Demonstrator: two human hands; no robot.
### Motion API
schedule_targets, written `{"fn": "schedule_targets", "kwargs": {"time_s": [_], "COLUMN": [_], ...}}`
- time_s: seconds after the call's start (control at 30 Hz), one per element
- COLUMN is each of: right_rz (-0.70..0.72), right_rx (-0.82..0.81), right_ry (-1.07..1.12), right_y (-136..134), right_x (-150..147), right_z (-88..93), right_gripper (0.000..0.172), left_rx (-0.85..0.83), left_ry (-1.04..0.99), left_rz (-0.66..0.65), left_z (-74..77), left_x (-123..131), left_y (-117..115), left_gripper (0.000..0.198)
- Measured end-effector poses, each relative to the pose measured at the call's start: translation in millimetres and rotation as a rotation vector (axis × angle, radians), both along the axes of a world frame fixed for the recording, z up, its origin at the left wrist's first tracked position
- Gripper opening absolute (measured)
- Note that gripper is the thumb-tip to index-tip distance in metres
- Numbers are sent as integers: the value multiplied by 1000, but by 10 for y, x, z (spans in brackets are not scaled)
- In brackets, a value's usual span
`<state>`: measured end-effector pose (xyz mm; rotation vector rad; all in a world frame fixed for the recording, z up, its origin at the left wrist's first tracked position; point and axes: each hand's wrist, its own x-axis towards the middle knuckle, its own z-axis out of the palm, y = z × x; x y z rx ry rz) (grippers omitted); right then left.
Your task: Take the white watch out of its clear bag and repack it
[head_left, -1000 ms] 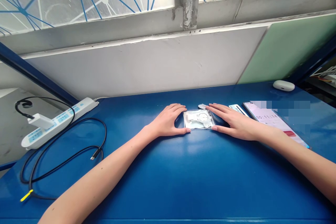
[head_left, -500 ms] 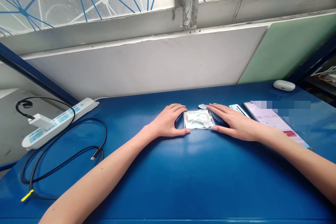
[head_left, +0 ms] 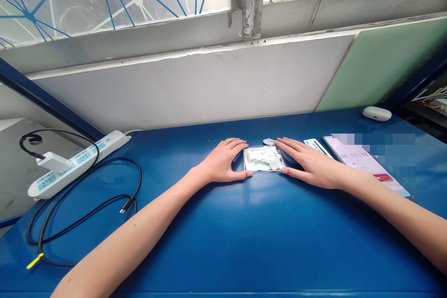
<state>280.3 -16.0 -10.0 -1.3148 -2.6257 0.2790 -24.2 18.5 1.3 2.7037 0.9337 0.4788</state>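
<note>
A small clear plastic packet (head_left: 256, 165) lies flat on the blue table, with a white item in it that has a round, dial-like end; its exact kind is too small to tell. My left hand (head_left: 223, 162) rests at the packet's left edge, thumb and fingers apart. On the other side, my right hand (head_left: 310, 163) lies with thumb and fingers spread by the right edge. Just behind the packet, a small round pale disc (head_left: 268, 142) sits near my right fingertips. Neither hand is closed around anything.
Right of my right hand are a phone (head_left: 363, 160) showing a running timer and a white-and-blue card (head_left: 316, 146). A white earbud case (head_left: 377, 113) stands at the back right. At left, a white power strip (head_left: 80, 160) holds a charger, beside a coiled black cable (head_left: 141, 181).
The phone's timer has gone up by one second. Both hands and the packet stay in place; the whole view has shifted very slightly.
</note>
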Motion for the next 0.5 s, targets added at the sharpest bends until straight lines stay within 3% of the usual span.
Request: {"fn": "schedule_targets", "kwargs": {"time_s": [0.5], "right_rz": [-7], "right_rx": [18], "right_ry": [-14], "right_y": [0], "right_x": [5], "right_z": [-28], "right_gripper": [76], "left_rx": [12], "left_ry": [18], "left_rz": [7], "left_z": [-9], "left_x": [2], "left_y": [10], "left_gripper": [76]}}
